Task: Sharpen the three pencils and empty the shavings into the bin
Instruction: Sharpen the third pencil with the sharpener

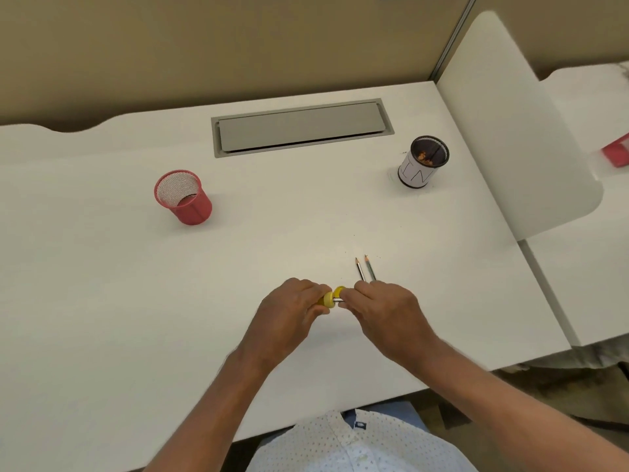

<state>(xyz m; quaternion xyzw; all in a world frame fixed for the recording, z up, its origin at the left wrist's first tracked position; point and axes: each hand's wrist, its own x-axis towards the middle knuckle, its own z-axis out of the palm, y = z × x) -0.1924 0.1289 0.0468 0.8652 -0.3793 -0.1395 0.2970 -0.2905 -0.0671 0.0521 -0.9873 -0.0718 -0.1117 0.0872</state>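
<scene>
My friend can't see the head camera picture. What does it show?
Two hands, left and right, hold a yellow sharpener over a white desk. Two pencils lie nearby; a red mesh cup and a labelled bin stand farther back.

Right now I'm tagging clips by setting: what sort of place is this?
Probably an office cubicle desk: a white desk with a cable hatch, a partition behind, and a mesh pen cup.

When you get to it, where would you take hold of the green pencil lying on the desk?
Pinch the green pencil at mid-shaft from above, coming from its right side: it lies flat, tip pointing away, and the dark pencil lies close on its left. Its near end is hidden behind the right hand.
</scene>
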